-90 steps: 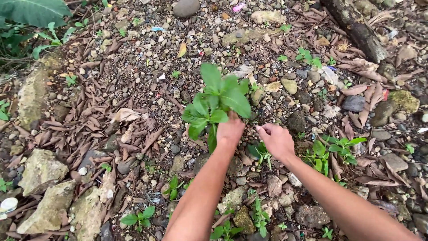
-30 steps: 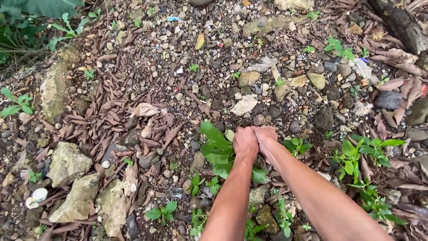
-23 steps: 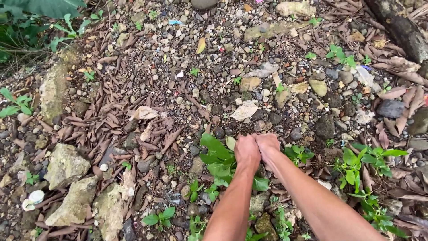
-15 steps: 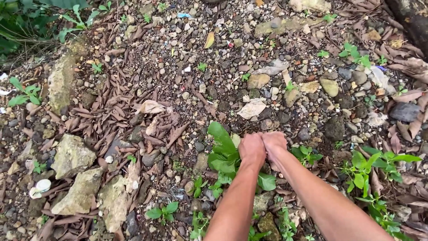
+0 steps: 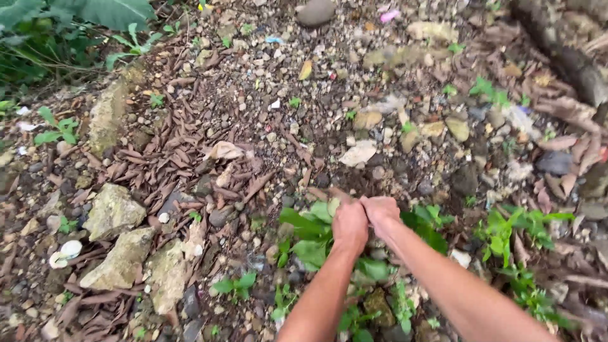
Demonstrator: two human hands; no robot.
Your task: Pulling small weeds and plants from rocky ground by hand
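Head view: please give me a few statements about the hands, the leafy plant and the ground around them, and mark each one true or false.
1. Both hands are closed together on the leafy plant. True: the left hand and right hand sit side by side, touching, at its stem.
2. The ground is smooth bare concrete. False: it is soil strewn with pebbles and dry brown leaves.
3. Pale angular stones lie to the left of the hands. True.
4. The right hand holds a metal trowel. False: no tool shows; both hands are bare.
5. The plant's leaves are dry and brown. False: they are broad and green.
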